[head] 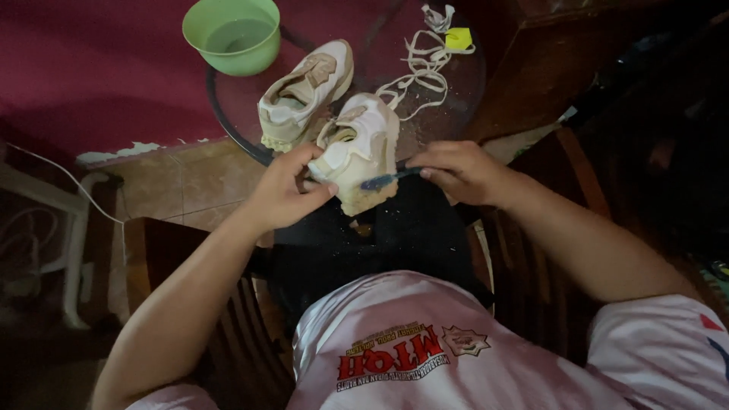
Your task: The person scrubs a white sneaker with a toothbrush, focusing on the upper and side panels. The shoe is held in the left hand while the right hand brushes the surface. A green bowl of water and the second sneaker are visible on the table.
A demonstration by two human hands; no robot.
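Head view: left hand (285, 190) clamps the heel of a cream laceless fabric sneaker (357, 152) over the lap, off the round glass table's (228, 121) edge; wet, it could slip. Right hand (459, 171) pinches a dark blue toothbrush (383, 180) against its sole. Wooden chair arms (144, 243) crowd both elbows.

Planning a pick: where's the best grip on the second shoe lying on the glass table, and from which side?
Grip the second shoe across its heel collar, coming from above on the near-left. It lies upright with the opening facing up, heel toward the person, and the green bowl crowds the far side.
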